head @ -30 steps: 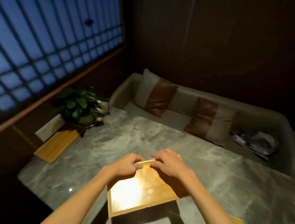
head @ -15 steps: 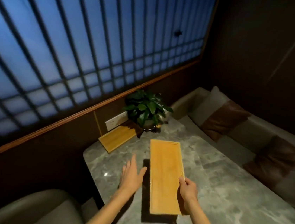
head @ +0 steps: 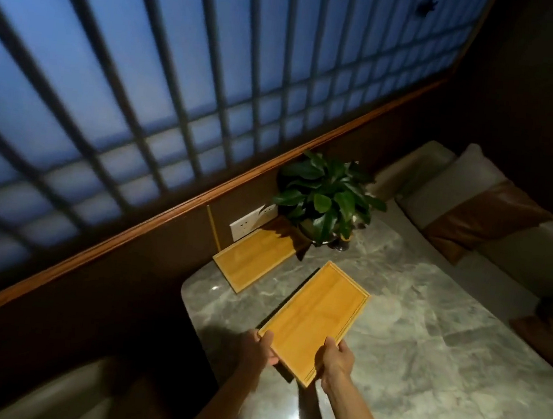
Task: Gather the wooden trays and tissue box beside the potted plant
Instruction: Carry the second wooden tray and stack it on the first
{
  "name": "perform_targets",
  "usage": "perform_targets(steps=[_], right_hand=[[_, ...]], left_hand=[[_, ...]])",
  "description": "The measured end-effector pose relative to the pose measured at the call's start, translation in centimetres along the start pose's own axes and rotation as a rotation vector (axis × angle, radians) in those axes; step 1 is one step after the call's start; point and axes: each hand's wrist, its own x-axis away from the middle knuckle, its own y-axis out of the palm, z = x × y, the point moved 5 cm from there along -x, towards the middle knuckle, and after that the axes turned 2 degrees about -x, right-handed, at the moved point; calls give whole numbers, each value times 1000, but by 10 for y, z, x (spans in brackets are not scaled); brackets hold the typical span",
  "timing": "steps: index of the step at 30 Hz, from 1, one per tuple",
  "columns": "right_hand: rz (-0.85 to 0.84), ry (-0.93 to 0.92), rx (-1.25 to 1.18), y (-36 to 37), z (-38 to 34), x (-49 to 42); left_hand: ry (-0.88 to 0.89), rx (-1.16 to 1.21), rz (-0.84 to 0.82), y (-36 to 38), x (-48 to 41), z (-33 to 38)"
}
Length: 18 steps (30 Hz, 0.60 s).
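I hold a long wooden tray (head: 316,317) at its near end with both hands, my left hand (head: 257,350) on the left corner and my right hand (head: 335,362) on the right corner. The tray points toward the potted plant (head: 326,197) at the table's far corner. A second wooden tray (head: 254,258) lies beside the plant, against the wall. No tissue box is in view.
The grey marble table (head: 425,347) runs to the right. A wall socket (head: 255,220) sits behind the second tray. A sofa with brown and beige cushions (head: 484,215) lines the far side, and a grid window fills the left wall. A seat (head: 81,394) is below left.
My left hand has closed on the tray's near left corner; earlier it hovered open beside it. The tray has swung to angle toward the plant and the other tray.
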Motion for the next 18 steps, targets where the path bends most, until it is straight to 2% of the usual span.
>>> perform_targets(steps=[3,6,9,12,15,18], right_hand=[[32,33,112,42,5,-24],[80,90,205,70,14,-46],[140,100,310,84,22,-56],[189,-29,454,95,20,-52],[212,-149,585,102,19,-44],[209,-223,614,107,17,-40]], left_hand=[[-72,-151,-43,-15,-56,11],[-108,-206,-43,-24,-100,13],[-63,-475,1,-35,-128,14],[-20,-828,28,-44,-145,15],[-38,-917,22,-51,-156,16],[-50,-925,-40,-57,-168,14]])
